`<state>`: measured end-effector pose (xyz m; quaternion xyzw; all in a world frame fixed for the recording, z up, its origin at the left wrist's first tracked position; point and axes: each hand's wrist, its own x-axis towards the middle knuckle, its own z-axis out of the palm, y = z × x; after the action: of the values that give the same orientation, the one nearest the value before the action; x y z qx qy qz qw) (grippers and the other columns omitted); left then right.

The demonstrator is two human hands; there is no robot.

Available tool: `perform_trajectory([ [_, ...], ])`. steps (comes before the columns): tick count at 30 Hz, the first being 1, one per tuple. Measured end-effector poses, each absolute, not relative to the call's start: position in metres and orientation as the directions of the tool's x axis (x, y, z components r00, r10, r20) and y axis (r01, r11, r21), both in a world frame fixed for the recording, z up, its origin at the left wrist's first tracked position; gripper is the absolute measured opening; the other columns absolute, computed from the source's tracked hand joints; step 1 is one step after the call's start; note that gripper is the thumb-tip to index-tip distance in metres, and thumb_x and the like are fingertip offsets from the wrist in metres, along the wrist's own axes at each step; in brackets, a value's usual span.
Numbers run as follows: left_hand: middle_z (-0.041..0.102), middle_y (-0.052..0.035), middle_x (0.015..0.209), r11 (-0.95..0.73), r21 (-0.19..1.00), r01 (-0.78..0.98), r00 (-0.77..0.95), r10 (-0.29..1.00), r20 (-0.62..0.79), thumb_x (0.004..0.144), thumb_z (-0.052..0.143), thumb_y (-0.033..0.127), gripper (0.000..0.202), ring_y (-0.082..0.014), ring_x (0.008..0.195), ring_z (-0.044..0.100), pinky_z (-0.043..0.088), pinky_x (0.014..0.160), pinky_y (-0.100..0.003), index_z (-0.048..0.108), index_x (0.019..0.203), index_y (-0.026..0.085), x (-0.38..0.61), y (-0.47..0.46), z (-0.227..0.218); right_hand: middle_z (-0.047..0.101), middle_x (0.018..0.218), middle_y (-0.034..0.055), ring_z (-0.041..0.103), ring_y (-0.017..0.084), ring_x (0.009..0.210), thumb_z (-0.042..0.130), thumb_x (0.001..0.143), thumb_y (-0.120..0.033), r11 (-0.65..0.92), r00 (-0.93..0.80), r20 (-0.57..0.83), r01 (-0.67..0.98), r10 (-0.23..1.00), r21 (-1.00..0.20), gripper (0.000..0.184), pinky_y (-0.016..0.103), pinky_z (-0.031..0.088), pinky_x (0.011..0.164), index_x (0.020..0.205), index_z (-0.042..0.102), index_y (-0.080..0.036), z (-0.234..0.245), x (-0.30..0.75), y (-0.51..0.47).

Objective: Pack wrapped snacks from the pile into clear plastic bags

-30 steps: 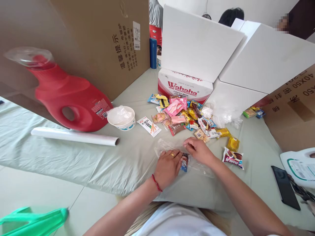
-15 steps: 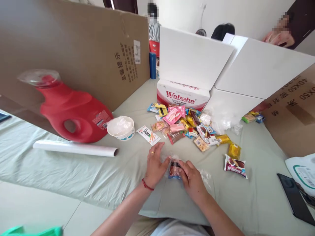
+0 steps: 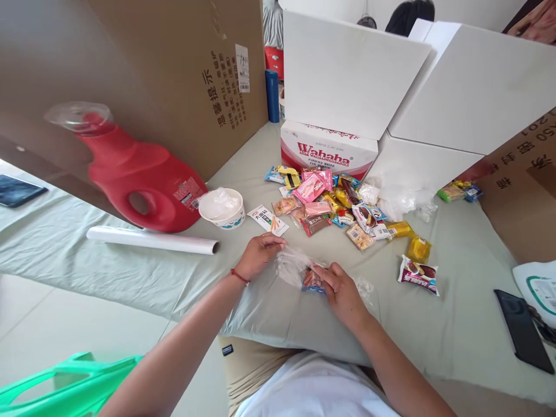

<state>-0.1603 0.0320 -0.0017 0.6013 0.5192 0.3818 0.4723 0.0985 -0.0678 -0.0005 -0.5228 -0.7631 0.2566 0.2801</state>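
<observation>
My left hand [image 3: 258,255], with a red cord bracelet at its wrist, pinches the edge of thin clear plastic film [image 3: 290,265] and stretches it to the left. The film runs to a small snack packet [image 3: 313,280] with brown and blue print, flat on the cloth. My right hand [image 3: 341,291] is closed on the packet's right side, thumb and forefinger over it; the part under the fingers is hidden. More crumpled clear plastic [image 3: 364,289] lies just right of this hand.
Assorted wrapped snacks [image 3: 321,202] are heaped before the Wahaha box [image 3: 325,152]. Left are a paper bowl [image 3: 230,219] holding clear plastic, a white roll [image 3: 152,240] and a red jug [image 3: 147,168]. A phone [image 3: 521,330] lies right, a green plastic stool [image 3: 87,382] lower left.
My left hand has moved left, away from the packet, and closed on the film, which is now pulled out. The right hand stays at the packet. The view has tilted downward.
</observation>
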Motion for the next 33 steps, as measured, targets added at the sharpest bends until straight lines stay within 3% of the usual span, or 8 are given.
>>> perform_trajectory([
  [5,0.067,-0.0083,0.131,-0.001,0.883,0.47,0.137,0.988,-0.072,0.096,0.042,0.054,0.049,-0.0274,0.126,0.052,0.038,0.114,-0.049,0.072,0.119,0.023,-0.158,0.01,0.0,0.051,0.092,0.0042,0.052,0.015,0.074,0.043,0.102,-0.02,0.396,-0.399,0.162,0.62,0.903,-0.678,0.043,0.03,0.052,0.071,0.14,0.063,-0.026,0.01,0.099,-0.072],
  [9,0.061,-0.007,0.14,-0.031,0.745,0.667,0.208,0.967,-0.145,0.097,0.038,0.057,0.051,-0.0329,0.141,0.036,0.025,0.119,-0.06,0.076,0.089,0.024,-0.143,0.001,0.009,0.056,0.098,0.0082,0.054,0.02,0.085,0.053,0.102,-0.033,0.459,-0.513,0.137,0.578,0.847,-0.675,0.039,0.036,0.052,0.079,0.137,0.065,-0.023,0.028,0.101,-0.075],
  [13,0.066,-0.0116,0.126,-0.114,0.683,0.722,0.307,0.937,-0.168,0.076,0.072,0.047,0.027,-0.0358,0.127,0.051,0.042,0.104,-0.052,0.067,0.075,0.021,-0.148,-0.013,0.025,0.053,0.093,0.0073,0.052,0.022,0.086,0.058,0.099,-0.035,0.456,-0.519,0.103,0.619,0.848,-0.64,0.034,0.036,0.05,0.078,0.13,0.071,-0.025,0.033,0.101,-0.075],
  [15,0.071,-0.0071,0.092,-0.036,0.76,0.649,0.312,0.924,-0.222,0.075,0.07,0.042,0.023,-0.0268,0.094,0.065,0.051,0.083,-0.039,0.06,0.072,0.021,-0.152,-0.023,0.035,0.053,0.092,0.007,0.051,0.022,0.087,0.056,0.1,-0.034,0.458,-0.52,0.098,0.629,0.848,-0.628,0.032,0.036,0.049,0.078,0.126,0.073,-0.026,0.031,0.098,-0.075],
  [18,0.059,0.0032,0.058,0.274,0.887,0.373,0.317,0.861,-0.399,0.076,0.067,0.042,0.027,-0.0145,0.052,0.057,0.04,0.054,-0.026,0.05,0.07,0.022,-0.141,-0.035,0.048,0.053,0.092,0.0065,0.051,0.022,0.087,0.054,0.101,-0.035,0.476,-0.529,0.109,0.631,0.842,-0.613,0.032,0.036,0.049,0.078,0.124,0.074,-0.025,0.028,0.093,-0.074],
  [24,0.075,-0.0085,0.082,0.511,0.851,-0.119,0.267,0.842,-0.468,0.081,0.055,0.037,0.026,-0.0127,0.054,0.06,0.036,0.046,-0.023,0.065,0.09,0.015,-0.084,-0.037,0.041,0.058,0.111,0.0109,0.053,0.027,0.105,0.058,0.098,-0.033,0.477,-0.548,0.087,0.626,0.832,-0.617,0.029,0.044,0.051,0.092,0.122,0.073,-0.026,0.033,0.098,-0.076],
  [28,0.076,-0.0064,0.095,0.138,0.949,0.285,0.144,0.972,-0.185,0.086,0.05,0.025,0.03,-0.0188,0.079,0.069,0.053,0.07,-0.031,0.075,0.101,0.021,-0.067,-0.043,0.028,0.054,0.138,0.0145,0.05,0.029,0.127,0.058,0.099,-0.033,0.502,-0.62,0.088,0.534,0.78,-0.68,0.034,0.05,0.047,0.107,0.13,0.069,-0.023,0.036,0.112,-0.081],
  [33,0.069,-0.0056,0.107,-0.069,0.736,0.674,0.045,0.998,0.052,0.089,0.055,0.021,0.026,-0.0204,0.09,0.066,0.053,0.083,-0.035,0.077,0.101,0.027,-0.055,-0.052,0.017,0.066,0.13,0.0092,0.05,0.027,0.131,0.052,0.1,-0.021,0.518,-0.681,0.086,0.462,0.727,-0.72,0.035,0.052,0.041,0.114,0.13,0.069,-0.026,0.028,0.111,-0.086],
])
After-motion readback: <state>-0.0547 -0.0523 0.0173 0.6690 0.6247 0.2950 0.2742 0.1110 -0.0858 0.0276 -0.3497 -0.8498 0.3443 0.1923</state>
